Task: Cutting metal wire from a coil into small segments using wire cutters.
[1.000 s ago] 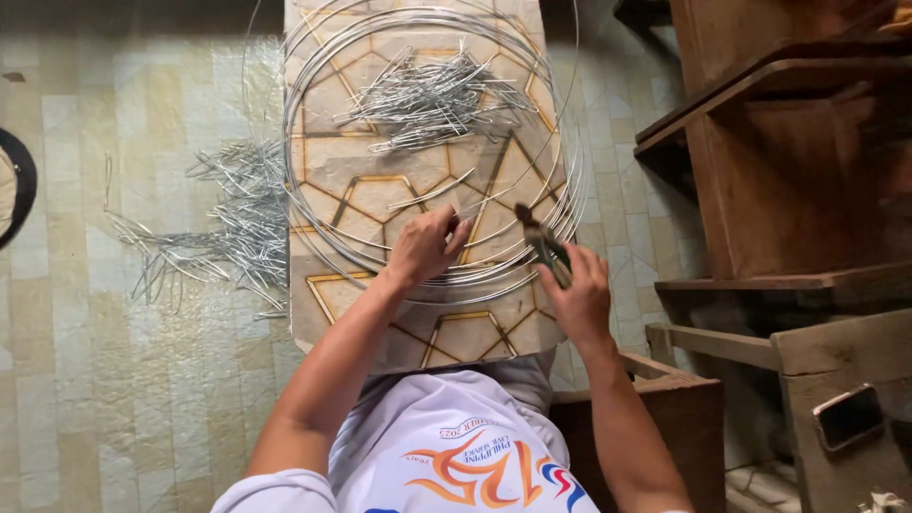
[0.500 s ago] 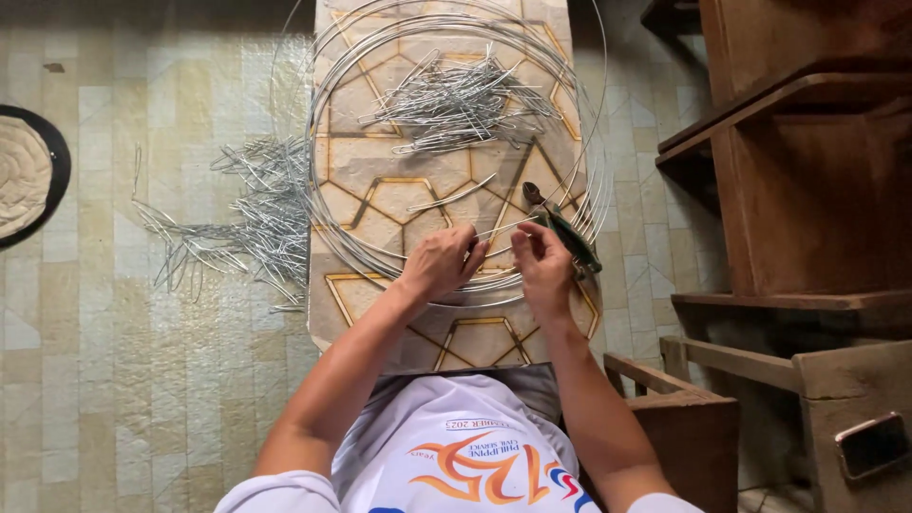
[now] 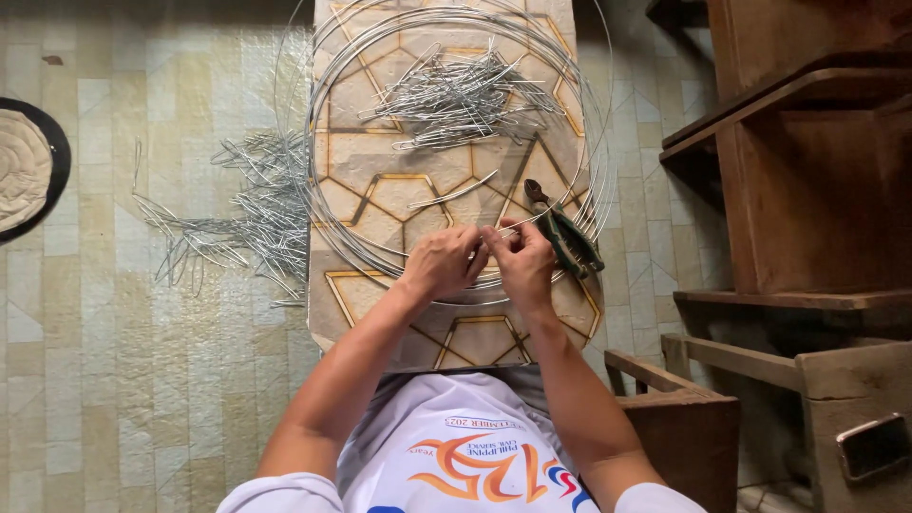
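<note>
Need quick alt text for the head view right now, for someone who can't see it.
Both hands, left hand and right hand, pinch a wire piece together over a coil of wire on a patterned board. Green-handled pliers lie beside the right hand.

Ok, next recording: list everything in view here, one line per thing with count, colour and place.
wire coil: one, silver, looped on the table under both hands
cut wire pieces: one pile, silver, far end of the table inside the coil
single curved wire piece: one, silver, mid table
bent wire pieces: one pile, silver, on the floor left of the table
pliers: one, dark green handles, on the table just right of the right hand
table: one, beige with hexagon pattern, centre
round mat: one, cream with a black rim, floor at the left edge
wooden furniture: brown, right side
left hand: pinching the wire
right hand: pinching the wire beside it
</note>
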